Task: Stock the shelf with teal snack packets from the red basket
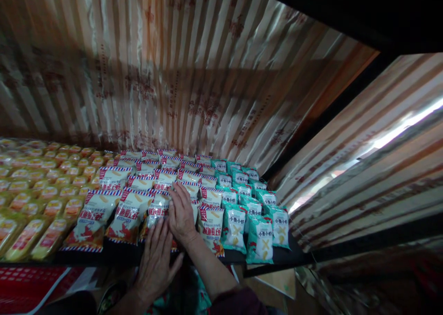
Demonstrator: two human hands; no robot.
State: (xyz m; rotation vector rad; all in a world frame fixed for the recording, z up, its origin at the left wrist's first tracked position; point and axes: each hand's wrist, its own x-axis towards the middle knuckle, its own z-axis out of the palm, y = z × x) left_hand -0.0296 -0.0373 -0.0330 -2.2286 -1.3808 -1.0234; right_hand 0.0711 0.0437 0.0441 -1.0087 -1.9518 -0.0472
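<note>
Rows of white snack bags with red lettering and striped edges stand on a dark shelf. My left hand lies with its fingers stretched over the lower part of a front-row snack bag. Just to its right, my right hand reaches a little deeper, fingers extended and resting on bags there. It partly hides the bags beneath it. Another white snack bag stands right of my right wrist, and one more is left of my hands. Neither hand grasps a bag.
Teal snack bags fill the shelf's right end. Yellow wrapped packets fill the left. A striped, patterned curtain hangs behind, beside a dark post. Below the shelf at left is a red basket.
</note>
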